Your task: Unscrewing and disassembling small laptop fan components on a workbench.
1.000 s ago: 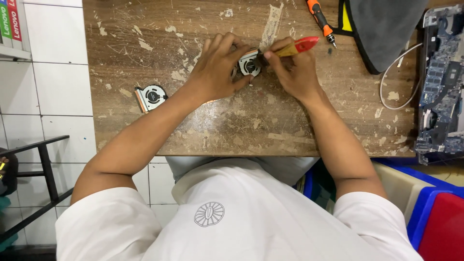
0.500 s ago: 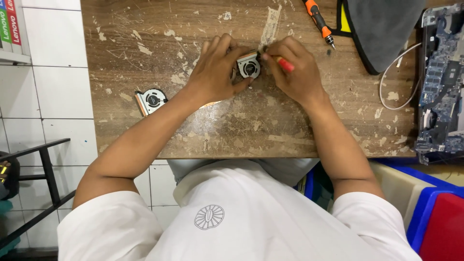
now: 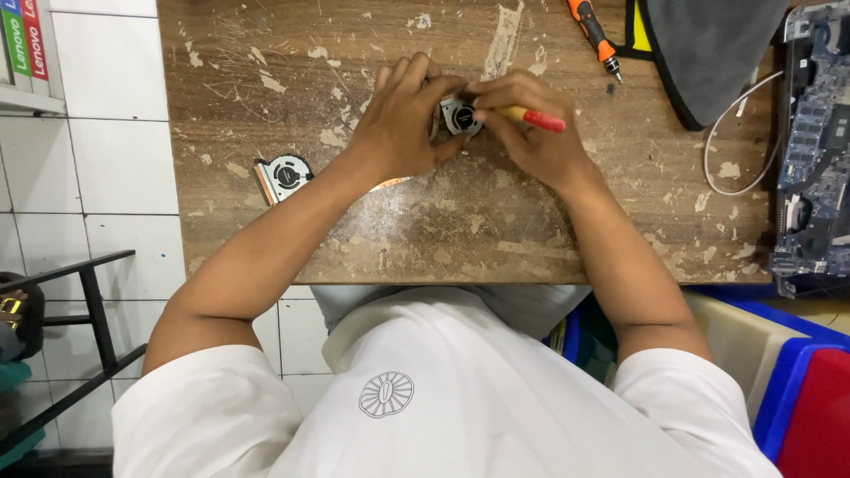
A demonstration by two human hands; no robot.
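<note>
We see our left hand (image 3: 403,124) curled around a small laptop cooling fan (image 3: 460,116) at the middle of the worn wooden workbench (image 3: 443,230), pinning it steady. Our right hand (image 3: 531,133) pinches a red-handled screwdriver (image 3: 531,116), its tip at the fan. A second fan (image 3: 283,175) lies apart, left.

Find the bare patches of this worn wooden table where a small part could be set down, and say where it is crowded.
Free: the near strip of the table between the forearms, and the far left corner above the spare fan. Crowded: the centre, where the left hand and right hand hold a fan, and the right side by the circuit board.
</note>
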